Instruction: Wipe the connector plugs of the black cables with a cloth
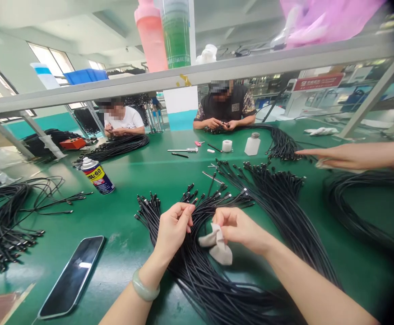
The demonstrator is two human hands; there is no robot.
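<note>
Black cable bundle (197, 280), connectors forward

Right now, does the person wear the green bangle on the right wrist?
No, the pale green bangle sits on the wrist of the left hand.

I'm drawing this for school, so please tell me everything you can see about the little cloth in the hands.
The cloth is a small, pale beige piece of fabric that looks soft and thin. It is crumpled into loose folds, and no pattern shows on it. The fingers of the right hand pinch its top, and the rest hangs down in front of a bundle of black cables. I cannot tell whether it touches them.
</note>
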